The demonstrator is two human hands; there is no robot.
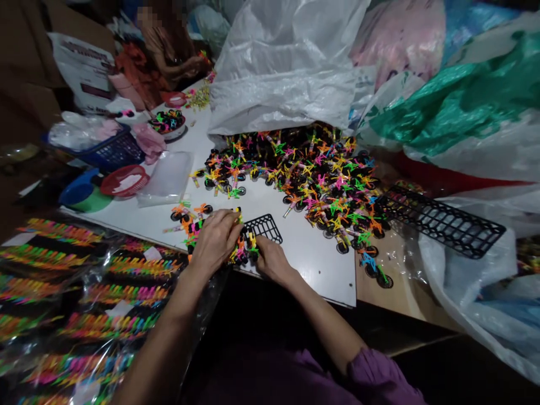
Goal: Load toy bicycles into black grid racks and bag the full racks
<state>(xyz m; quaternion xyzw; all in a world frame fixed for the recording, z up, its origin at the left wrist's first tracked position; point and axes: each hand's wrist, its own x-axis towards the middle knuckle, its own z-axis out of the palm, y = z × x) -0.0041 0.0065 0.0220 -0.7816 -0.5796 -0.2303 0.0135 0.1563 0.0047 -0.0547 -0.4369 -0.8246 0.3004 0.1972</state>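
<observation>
My left hand (pixel 216 239) lies curled over a row of small neon toy bicycles (pixel 241 251) set in a black plastic grid rack (pixel 265 226) at the near edge of a white board (pixel 307 253). My right hand (pixel 272 260) pinches one of these bicycles at the rack's near end. A few loose bicycles (pixel 189 216) lie just left of my left hand. A big heap of the same toy bicycles (pixel 320 180) covers the board farther back and to the right.
A second, longer black grid rack (pixel 442 220) lies at the right on plastic sheeting. Packed rows of bicycles in clear bags (pixel 84 292) lie at the near left. Baskets and bowls (pixel 122 180) stand at the far left, where another person (pixel 169 50) sits. Large plastic sacks (pixel 291 73) rise behind.
</observation>
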